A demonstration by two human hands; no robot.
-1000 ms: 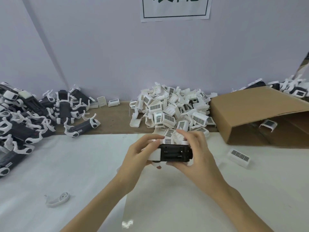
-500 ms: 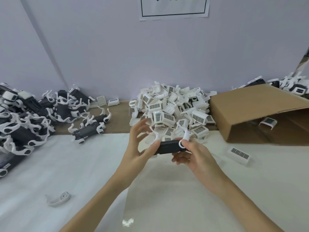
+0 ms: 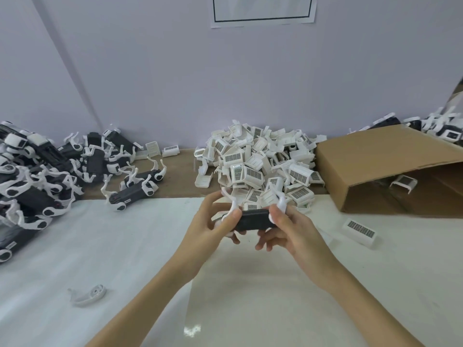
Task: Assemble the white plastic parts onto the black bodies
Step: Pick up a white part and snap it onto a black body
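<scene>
A black body (image 3: 253, 219) is held above the white table surface (image 3: 140, 241), in front of the centre of the bench, with its long axis lying roughly left to right. The left hand (image 3: 213, 229) is clamped on the left end of the body, the thumb laid across its near face and the fingers curled behind it. The right hand (image 3: 288, 226) is clamped on the right end, the thumb pressed at the upper right corner and the remaining fingers curled below. White curved arms (image 3: 231, 202) are seen rising from both ends of the body, between the fingers; whether they are fully seated cannot be told. Directly behind the hands, a heap of white plastic parts (image 3: 258, 169) with barcode labels is piled on the brown strip of bench against the wall. To the left, a pile of assembled units (image 3: 37, 181), black bodies fitted with white arms, is spread across the bench and onto the white surface, and two further units (image 3: 135, 189) lie slightly apart from that pile. A single loose white arm (image 3: 87, 295) lies on the white surface at the near left. A cardboard box (image 3: 380, 164) rests on its side at the right, with one white part (image 3: 403, 182) inside its opening. One labelled white part (image 3: 360, 231) lies on the white surface just in front of the box. A printed sheet (image 3: 263, 11) is fixed to the wall above.
</scene>
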